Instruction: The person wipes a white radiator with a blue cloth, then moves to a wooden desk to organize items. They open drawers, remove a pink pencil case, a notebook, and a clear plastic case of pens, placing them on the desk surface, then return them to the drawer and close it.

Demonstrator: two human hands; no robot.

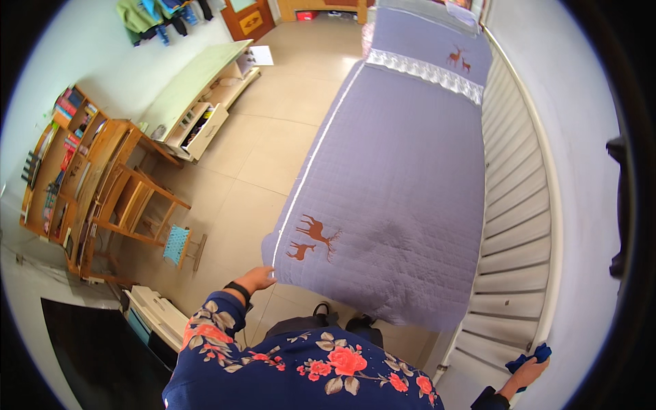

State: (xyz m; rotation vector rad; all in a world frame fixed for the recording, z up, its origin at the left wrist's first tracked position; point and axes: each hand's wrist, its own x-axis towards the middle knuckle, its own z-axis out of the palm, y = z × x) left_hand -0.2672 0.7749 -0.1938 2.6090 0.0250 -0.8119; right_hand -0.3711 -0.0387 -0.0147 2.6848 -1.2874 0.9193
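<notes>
My left hand (260, 278) is at the near left corner of a purple quilted bedspread (405, 169) with deer figures, its fingertips at the white trim. Whether the fingers pinch the cloth I cannot tell. At the lower right, my right hand (530, 373) is closed on a dark blue cloth (535, 354), against the top rail of a white slatted radiator (512, 241) along the wall. The bedspread lies over the bed beside the radiator. At the far end a purple pillow cover (425, 41) has a white lace band.
On the left stand a wooden desk with shelves (102, 154), a wooden chair (154, 189) and a small stool with blue webbing (177, 243). A low cabinet (200, 77) has a drawer (209, 134) pulled out. My feet are near the bed's end; a black screen (102, 353) is at lower left.
</notes>
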